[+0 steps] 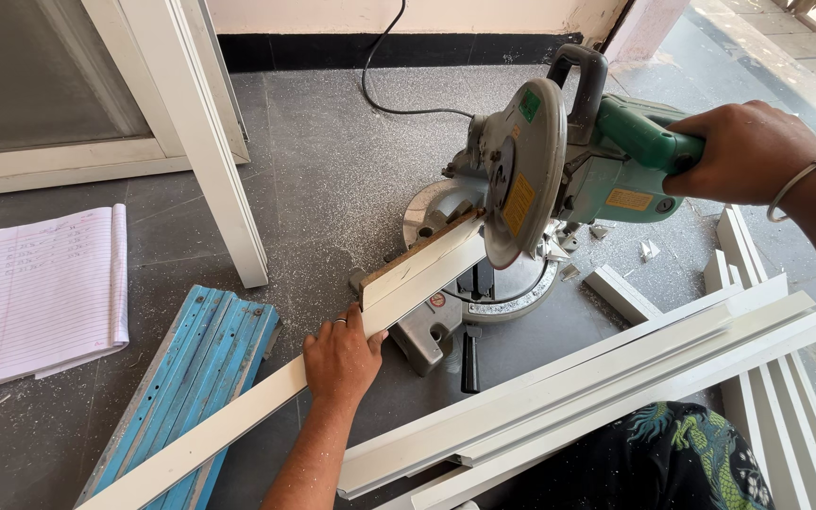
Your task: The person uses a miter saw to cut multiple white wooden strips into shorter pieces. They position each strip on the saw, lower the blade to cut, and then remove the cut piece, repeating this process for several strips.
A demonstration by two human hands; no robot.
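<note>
From where I watch, the long white strip is a flat, narrow length of trim, pale and clean-edged, running diagonally from the lower left of the floor up onto the base of the mitre saw. Its far end lies against the saw's wooden fence, right under the round grey blade guard. My left hand presses down on the strip just short of the saw base, its grip closed over the strip's edge with a ring showing on one finger. My right hand has its grip wrapped fully around the saw's green handle, a metal bangle on the wrist. I think the blade sits just above the strip, but the guard hides the teeth, so I cannot tell whether they touch.

Under the strip's near end lies a blue ribbed panel. To the right, a stack of white profiles lies across the floor near my knee, crowding the saw's right side, with short offcuts and chips scattered beside the base. A lined notepad rests on the dusty floor at far left, and a white door frame stands behind. A black cable trails from the saw to the wall.
</note>
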